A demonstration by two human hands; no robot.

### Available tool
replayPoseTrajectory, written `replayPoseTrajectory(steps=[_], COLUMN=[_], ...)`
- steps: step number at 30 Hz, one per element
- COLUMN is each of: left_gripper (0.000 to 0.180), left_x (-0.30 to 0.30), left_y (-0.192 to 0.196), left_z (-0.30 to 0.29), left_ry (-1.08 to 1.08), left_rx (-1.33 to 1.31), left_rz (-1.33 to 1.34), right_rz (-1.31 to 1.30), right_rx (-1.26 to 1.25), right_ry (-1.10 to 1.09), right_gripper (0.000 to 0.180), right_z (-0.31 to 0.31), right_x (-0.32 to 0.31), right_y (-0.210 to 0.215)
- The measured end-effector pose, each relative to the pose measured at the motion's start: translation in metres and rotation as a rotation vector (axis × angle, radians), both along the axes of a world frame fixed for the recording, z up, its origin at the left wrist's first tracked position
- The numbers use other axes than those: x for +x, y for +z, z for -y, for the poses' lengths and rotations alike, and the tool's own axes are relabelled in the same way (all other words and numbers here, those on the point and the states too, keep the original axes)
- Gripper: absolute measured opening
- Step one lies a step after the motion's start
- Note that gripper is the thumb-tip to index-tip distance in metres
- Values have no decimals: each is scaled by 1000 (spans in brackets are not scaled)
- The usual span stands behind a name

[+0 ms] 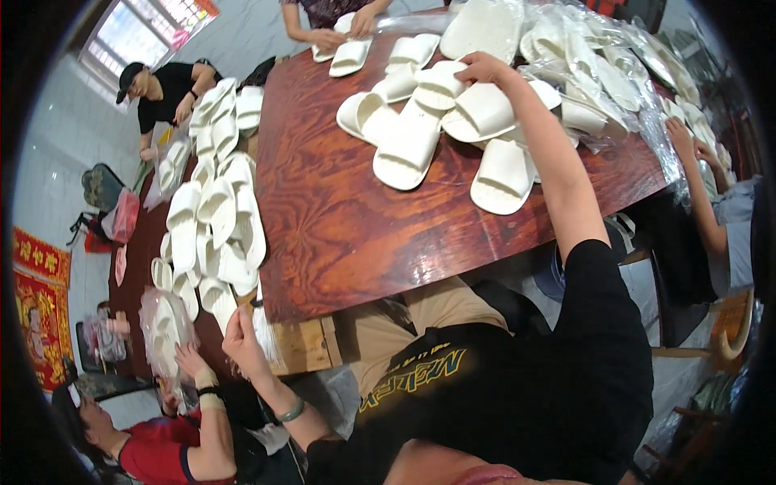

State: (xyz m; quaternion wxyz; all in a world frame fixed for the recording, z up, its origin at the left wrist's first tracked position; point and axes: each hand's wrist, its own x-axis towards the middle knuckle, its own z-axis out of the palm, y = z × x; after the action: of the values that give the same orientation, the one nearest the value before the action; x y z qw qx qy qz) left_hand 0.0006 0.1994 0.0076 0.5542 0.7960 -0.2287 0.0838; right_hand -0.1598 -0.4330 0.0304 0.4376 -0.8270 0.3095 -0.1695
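Observation:
My right arm stretches across the reddish-brown wooden table (347,259). At its end my right hand (487,69) has its fingers closed at the edge of a white slide slipper (440,84) in the loose pile. Just below that hand lies another white slipper (485,111), partly hidden by my forearm. My left hand (242,338), with a bracelet on the wrist, is raised beside the table's left front corner. Its fingers are pinched together; whatever they hold is too small to make out. A bundle of thin white strips (267,335) hangs close to it.
A stack of white slippers (214,202) covers a lower table on the left. Slippers in clear plastic (582,61) fill the far right. One co-worker (162,440) holds a bagged pair at lower left; others handle slippers at the far side, upper left and right. A cardboard box (303,346) sits below.

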Motion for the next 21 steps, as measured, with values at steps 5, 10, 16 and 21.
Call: replayPoseTrajectory(steps=[5,10,16,21], left_gripper=[17,21,31,28], left_x=[-39,-87,-115,-119], left_y=[11,19,-13,1], left_z=[21,111,232,274], left_ry=[-104,-849,-1262,-1317], left_rx=[79,236,143,104], left_rz=[-156,-297,-550,-966], right_rz=[121,171,-149,-157], right_rx=[71,134,33,44], right_ry=[-112,-99,250,365], right_gripper=[23,20,50,67], right_z=[-12,-15,-43,-8], right_x=[9,-27,-43,-84], right_y=[-2,-7,17,-2])
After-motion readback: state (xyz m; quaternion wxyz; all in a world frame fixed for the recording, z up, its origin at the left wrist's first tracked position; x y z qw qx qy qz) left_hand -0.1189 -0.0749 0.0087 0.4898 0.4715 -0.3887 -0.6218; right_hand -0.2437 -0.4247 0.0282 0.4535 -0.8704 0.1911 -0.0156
